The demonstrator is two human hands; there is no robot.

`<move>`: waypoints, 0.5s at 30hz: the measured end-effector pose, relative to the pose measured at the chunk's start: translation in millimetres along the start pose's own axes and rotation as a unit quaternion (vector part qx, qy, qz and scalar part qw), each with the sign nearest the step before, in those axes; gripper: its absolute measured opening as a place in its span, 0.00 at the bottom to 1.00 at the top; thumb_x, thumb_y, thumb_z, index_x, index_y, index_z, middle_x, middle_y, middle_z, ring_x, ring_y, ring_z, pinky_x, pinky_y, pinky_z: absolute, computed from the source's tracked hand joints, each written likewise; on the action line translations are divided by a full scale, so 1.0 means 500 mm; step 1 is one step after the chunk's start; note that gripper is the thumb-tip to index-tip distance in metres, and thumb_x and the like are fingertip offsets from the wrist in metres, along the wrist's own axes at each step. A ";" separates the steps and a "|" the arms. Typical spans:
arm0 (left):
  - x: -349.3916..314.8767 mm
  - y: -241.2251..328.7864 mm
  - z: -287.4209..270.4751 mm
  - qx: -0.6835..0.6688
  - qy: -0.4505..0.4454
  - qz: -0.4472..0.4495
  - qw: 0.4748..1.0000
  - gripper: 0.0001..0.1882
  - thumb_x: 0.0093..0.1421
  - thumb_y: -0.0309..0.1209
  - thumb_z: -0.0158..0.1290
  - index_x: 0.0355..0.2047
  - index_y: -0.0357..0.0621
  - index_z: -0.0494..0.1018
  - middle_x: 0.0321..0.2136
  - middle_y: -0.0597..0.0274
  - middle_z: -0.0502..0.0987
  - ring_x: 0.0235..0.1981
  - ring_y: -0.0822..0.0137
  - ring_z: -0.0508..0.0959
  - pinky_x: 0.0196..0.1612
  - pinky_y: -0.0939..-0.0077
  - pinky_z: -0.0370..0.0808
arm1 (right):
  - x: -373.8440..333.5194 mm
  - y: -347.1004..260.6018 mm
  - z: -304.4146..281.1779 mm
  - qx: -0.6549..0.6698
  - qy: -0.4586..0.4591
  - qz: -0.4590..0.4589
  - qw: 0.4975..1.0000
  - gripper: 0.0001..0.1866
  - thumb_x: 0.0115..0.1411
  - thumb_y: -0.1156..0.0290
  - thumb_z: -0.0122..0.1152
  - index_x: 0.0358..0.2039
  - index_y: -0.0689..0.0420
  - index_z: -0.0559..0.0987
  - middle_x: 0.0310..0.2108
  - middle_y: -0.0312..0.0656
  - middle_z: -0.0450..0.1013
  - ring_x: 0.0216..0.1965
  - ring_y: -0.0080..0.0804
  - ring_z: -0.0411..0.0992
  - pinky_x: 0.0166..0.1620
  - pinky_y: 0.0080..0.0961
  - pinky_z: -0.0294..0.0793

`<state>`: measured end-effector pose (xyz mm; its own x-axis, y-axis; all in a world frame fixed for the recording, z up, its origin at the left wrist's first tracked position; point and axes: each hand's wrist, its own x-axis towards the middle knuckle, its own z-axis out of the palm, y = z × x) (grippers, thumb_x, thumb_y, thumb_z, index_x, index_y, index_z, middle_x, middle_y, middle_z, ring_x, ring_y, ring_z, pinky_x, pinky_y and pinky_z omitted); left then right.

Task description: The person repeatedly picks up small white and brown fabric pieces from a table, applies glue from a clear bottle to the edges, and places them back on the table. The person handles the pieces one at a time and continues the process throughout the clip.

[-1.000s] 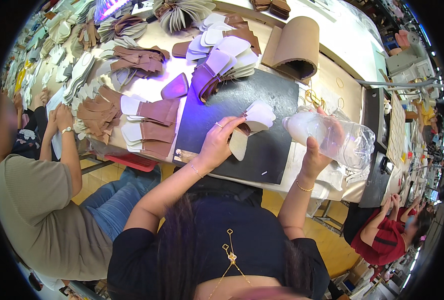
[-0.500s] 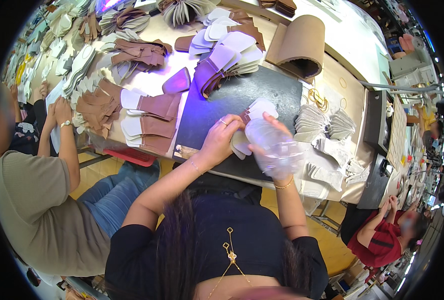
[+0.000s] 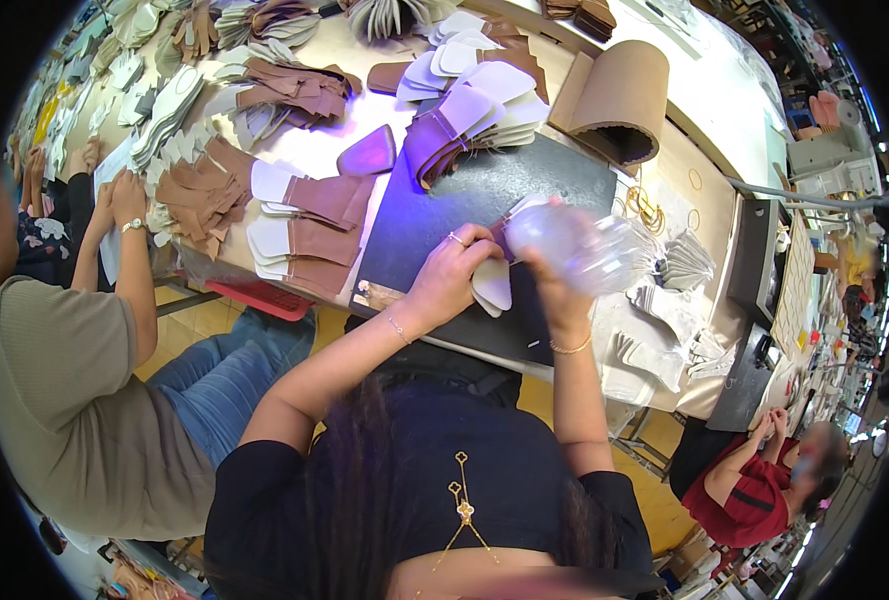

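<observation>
My left hand (image 3: 454, 275) is closed on a small stack of leather pieces, above the black mat. Pale rounded ends of the leather pieces (image 3: 491, 288) stick out below its fingers, and part of the stack is hidden behind the hands. Wrapped round a clear plastic container (image 3: 589, 252), my right hand (image 3: 556, 285) is just to the right of the stack. The container is ribbed, bottle-like and smeared by motion. Under both hands lies the black mat (image 3: 554, 175). A bundle of brown and white pieces (image 3: 434, 140) rests on its far edge.
Brown strips with white ends (image 3: 319, 240) lie left of the mat, beside a brown rounded block (image 3: 367, 151). A brown roll (image 3: 619, 100) stands at the far right. Fanned pale pieces (image 3: 684, 260) and rubber bands (image 3: 646, 212) lie rightward. A co-worker (image 3: 84, 400) sits at left.
My right hand has swung the clear container up and to the right, away from the leather pieces. My left hand keeps its hold. The view has shifted slightly.
</observation>
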<state>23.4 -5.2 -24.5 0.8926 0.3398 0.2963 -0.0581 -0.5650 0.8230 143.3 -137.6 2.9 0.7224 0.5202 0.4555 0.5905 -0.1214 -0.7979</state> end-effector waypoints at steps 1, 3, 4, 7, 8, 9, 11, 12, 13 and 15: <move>-0.001 0.001 -0.001 -0.004 -0.002 -0.003 1.000 0.13 0.48 0.25 0.62 0.36 0.42 0.75 0.39 0.57 0.73 0.41 0.53 0.76 0.44 0.63 0.73 | 0.013 0.004 -0.014 -0.071 0.008 -0.039 0.997 0.38 0.50 0.69 0.76 0.58 0.63 0.67 0.55 0.48 0.71 0.54 0.37 0.71 0.56 0.32 0.71; -0.003 0.002 -0.003 -0.005 -0.010 -0.011 1.000 0.13 0.48 0.25 0.62 0.36 0.42 0.75 0.39 0.57 0.73 0.42 0.53 0.76 0.45 0.63 0.73 | 0.045 0.013 -0.051 -0.209 0.045 0.051 0.975 0.26 0.54 0.74 0.72 0.52 0.65 0.74 0.54 0.48 0.72 0.48 0.35 0.74 0.52 0.31 0.75; -0.003 0.003 -0.002 -0.002 -0.013 -0.017 1.000 0.13 0.48 0.25 0.62 0.36 0.42 0.75 0.40 0.56 0.73 0.42 0.53 0.76 0.45 0.63 0.73 | 0.048 0.012 -0.048 -0.143 0.094 0.037 0.985 0.27 0.51 0.70 0.74 0.50 0.64 0.75 0.50 0.48 0.74 0.45 0.39 0.75 0.50 0.32 0.75; 0.000 0.005 0.001 -0.012 -0.010 -0.015 1.000 0.14 0.48 0.22 0.61 0.37 0.43 0.74 0.42 0.56 0.73 0.43 0.51 0.76 0.46 0.61 0.73 | 0.037 -0.003 -0.029 0.021 0.131 0.005 0.991 0.30 0.48 0.65 0.77 0.49 0.64 0.76 0.44 0.49 0.77 0.41 0.44 0.76 0.48 0.32 0.75; 0.001 0.006 0.000 -0.015 -0.009 -0.009 1.000 0.14 0.48 0.21 0.60 0.37 0.43 0.74 0.43 0.56 0.72 0.44 0.50 0.75 0.47 0.60 0.73 | 0.027 -0.011 -0.009 0.057 0.091 0.013 0.994 0.31 0.48 0.64 0.77 0.50 0.64 0.75 0.44 0.49 0.77 0.41 0.44 0.76 0.48 0.31 0.75; 0.002 0.007 0.000 -0.010 -0.004 -0.006 1.000 0.14 0.48 0.22 0.60 0.37 0.43 0.74 0.43 0.56 0.72 0.44 0.50 0.75 0.47 0.60 0.73 | 0.023 -0.018 -0.004 -0.120 0.005 -0.080 0.990 0.33 0.47 0.62 0.78 0.51 0.64 0.74 0.43 0.48 0.77 0.41 0.43 0.76 0.48 0.31 0.75; 0.003 0.008 0.001 0.000 0.009 0.002 1.000 0.15 0.48 0.22 0.60 0.37 0.43 0.73 0.45 0.55 0.72 0.45 0.50 0.75 0.48 0.60 0.73 | 0.027 -0.026 0.007 -0.118 -0.043 -0.087 0.988 0.34 0.47 0.59 0.78 0.50 0.63 0.75 0.43 0.48 0.77 0.40 0.42 0.77 0.44 0.32 0.76; 0.002 0.006 -0.002 -0.010 -0.019 -0.011 1.000 0.15 0.47 0.22 0.60 0.37 0.42 0.73 0.46 0.54 0.72 0.46 0.49 0.75 0.49 0.60 0.73 | 0.031 -0.029 0.002 -0.141 0.010 -0.075 0.987 0.34 0.47 0.59 0.78 0.50 0.63 0.75 0.42 0.48 0.77 0.38 0.41 0.78 0.43 0.32 0.76; 0.002 0.006 -0.003 -0.014 -0.021 -0.008 1.000 0.15 0.48 0.22 0.60 0.37 0.42 0.74 0.46 0.54 0.73 0.46 0.49 0.75 0.49 0.61 0.73 | 0.043 -0.029 -0.010 -0.171 0.051 -0.096 0.979 0.33 0.47 0.60 0.78 0.50 0.63 0.75 0.42 0.48 0.78 0.36 0.41 0.78 0.41 0.32 0.76; -0.009 0.012 -0.005 -0.025 -0.030 -0.013 0.999 0.13 0.50 0.23 0.61 0.37 0.42 0.74 0.46 0.53 0.73 0.47 0.49 0.75 0.49 0.62 0.73 | 0.057 -0.035 -0.051 -0.191 0.074 0.086 0.975 0.30 0.49 0.65 0.76 0.50 0.64 0.75 0.41 0.48 0.78 0.37 0.40 0.78 0.41 0.32 0.77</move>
<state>17.9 -8.2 -19.6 0.9192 0.3074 0.2462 -0.0556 -0.5176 0.8538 162.6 -142.5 40.1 0.8503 0.3405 0.4014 0.5259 -0.5173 -0.6752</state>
